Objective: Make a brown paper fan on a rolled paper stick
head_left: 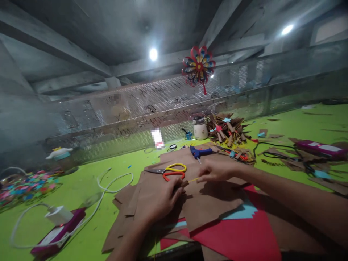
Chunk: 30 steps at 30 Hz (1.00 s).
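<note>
Yellow strip [192, 179], one only, thin and pale; cannot tell if it is paper, stick or cord. Its long axis runs left to right, the right end a touch farther. It sits mid-scene, just above the brown paper sheets [209, 206], stretched between two hands. The left hand [160, 197] pinches its left end with thumb and fingertips, the other fingers curled, the palm low over the brown paper. The right hand [216, 170] pinches the right end, fingers bunched together. Just beyond the strip lies one pair of scissors [170, 169], with one yellow and one orange loop, blades pointing left. Farther off is one blue glue gun [199, 152]. Near the hands, one red sheet [239, 237] and one light blue piece [244, 212] stick out from under the brown paper. All of it lies on a green table [81, 188].
</note>
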Each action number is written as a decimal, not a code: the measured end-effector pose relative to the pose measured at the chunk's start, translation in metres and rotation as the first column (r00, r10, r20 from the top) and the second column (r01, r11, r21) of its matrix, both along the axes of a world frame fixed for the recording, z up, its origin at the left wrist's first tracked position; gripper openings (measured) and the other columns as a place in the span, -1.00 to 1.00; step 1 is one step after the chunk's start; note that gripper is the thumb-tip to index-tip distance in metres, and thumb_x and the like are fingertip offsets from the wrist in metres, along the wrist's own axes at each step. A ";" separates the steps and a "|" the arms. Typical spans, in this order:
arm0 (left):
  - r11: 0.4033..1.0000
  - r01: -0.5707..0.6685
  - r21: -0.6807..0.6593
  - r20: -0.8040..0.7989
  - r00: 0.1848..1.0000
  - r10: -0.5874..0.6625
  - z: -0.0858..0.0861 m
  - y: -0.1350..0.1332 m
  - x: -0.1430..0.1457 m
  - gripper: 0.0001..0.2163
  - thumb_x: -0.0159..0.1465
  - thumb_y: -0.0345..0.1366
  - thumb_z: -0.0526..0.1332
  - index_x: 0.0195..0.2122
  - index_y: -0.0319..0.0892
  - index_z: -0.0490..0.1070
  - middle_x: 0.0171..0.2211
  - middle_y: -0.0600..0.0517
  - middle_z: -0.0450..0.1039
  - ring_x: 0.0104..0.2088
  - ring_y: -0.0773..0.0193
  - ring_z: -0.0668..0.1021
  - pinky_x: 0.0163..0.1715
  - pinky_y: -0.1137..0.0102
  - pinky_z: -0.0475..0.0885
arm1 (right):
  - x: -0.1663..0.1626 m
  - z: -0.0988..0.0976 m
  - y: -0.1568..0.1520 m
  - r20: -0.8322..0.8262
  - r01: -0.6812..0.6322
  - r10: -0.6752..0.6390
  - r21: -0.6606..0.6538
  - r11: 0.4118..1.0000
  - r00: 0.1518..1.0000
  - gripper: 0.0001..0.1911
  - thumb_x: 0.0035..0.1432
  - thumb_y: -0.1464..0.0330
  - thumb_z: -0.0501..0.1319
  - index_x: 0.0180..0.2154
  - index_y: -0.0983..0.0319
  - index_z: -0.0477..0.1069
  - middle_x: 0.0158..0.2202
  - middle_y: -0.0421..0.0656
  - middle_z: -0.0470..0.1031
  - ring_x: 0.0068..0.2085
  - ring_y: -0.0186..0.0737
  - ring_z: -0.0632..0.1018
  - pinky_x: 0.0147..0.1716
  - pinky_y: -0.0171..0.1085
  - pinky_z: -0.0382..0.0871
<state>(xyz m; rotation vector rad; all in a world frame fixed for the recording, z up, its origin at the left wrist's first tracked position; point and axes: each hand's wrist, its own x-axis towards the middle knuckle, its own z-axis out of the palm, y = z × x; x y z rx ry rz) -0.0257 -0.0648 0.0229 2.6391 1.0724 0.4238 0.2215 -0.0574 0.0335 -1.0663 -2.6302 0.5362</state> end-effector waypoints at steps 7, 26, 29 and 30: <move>0.999 0.033 -0.043 -0.004 0.999 -0.033 -0.003 0.004 0.002 -0.77 0.31 -0.19 -0.04 -0.17 -0.13 0.35 -0.24 -0.03 0.44 -0.27 0.21 0.45 -0.30 0.37 0.34 | 0.070 0.013 -0.019 0.156 0.158 -0.156 0.001 0.988 0.975 -0.57 0.21 0.21 0.01 -0.50 0.33 0.47 -0.63 -0.22 0.27 -0.57 -0.40 0.18 -0.57 -0.37 0.00; 0.993 0.106 -0.059 -0.098 0.989 -0.111 0.005 -0.001 0.002 -0.79 0.24 -0.22 0.05 -0.30 -0.19 0.43 -0.41 0.03 0.42 -0.46 0.33 0.38 -0.49 0.45 0.20 | -0.014 -0.007 -0.103 0.100 -0.045 0.002 0.433 0.900 0.995 -0.83 0.17 0.39 0.13 -0.18 0.22 0.41 -0.13 0.00 0.43 -0.08 -0.08 0.38 -0.11 -0.07 0.30; 0.995 0.067 -0.068 -0.134 0.988 -0.075 0.016 -0.005 0.001 -0.79 0.23 -0.22 0.06 -0.30 -0.19 0.44 -0.44 0.04 0.43 -0.48 0.34 0.38 -0.50 0.47 0.19 | -0.022 -0.030 -0.096 0.115 -0.038 -0.020 0.479 0.877 0.993 -0.82 0.19 0.47 0.07 -0.21 0.27 0.41 -0.16 0.02 0.44 -0.10 -0.09 0.39 -0.11 -0.05 0.30; 0.997 0.043 -0.062 -0.149 0.988 -0.052 0.020 -0.007 0.000 -0.79 0.22 -0.22 0.07 -0.31 -0.18 0.44 -0.44 0.04 0.43 -0.48 0.34 0.38 -0.50 0.47 0.19 | -0.022 -0.037 -0.094 0.108 -0.040 -0.016 0.494 0.868 0.994 -0.81 0.20 0.49 0.05 -0.21 0.29 0.42 -0.16 0.02 0.45 -0.10 -0.09 0.40 -0.12 -0.05 0.31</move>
